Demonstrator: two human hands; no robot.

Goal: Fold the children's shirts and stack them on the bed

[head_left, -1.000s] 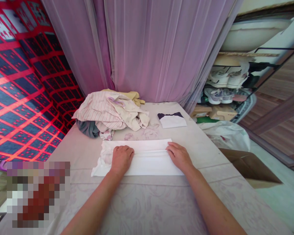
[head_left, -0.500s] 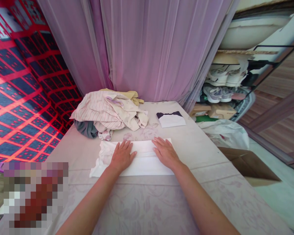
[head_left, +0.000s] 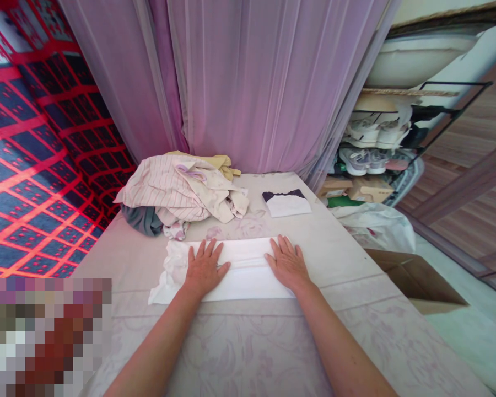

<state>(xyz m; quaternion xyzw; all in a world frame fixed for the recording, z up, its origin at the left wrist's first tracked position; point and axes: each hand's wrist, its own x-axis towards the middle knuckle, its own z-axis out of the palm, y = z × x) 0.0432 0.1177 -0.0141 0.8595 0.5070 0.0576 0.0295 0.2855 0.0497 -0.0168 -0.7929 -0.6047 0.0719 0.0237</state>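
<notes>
Beneath the left hand [head_left: 203,268] and right hand [head_left: 288,264], both flat and spread wide, lies a white cloth [head_left: 248,284]; the 2 hands hide parts of it. Beyond the left hand, a clothes pile [head_left: 165,187] partly covers its lower layers. Nearer, 2 forearms [head_left: 339,331] exit the frame.

One left forearm [head_left: 163,337] and one right forearm [head_left: 338,337], both bare, tapering to narrower wrists [head_left: 193,289]; one left hand [head_left: 202,271] and one right hand [head_left: 289,267], ungloved, each with four fingers [head_left: 210,248] and thumb [head_left: 224,269], nail detail too small to tell.
</notes>
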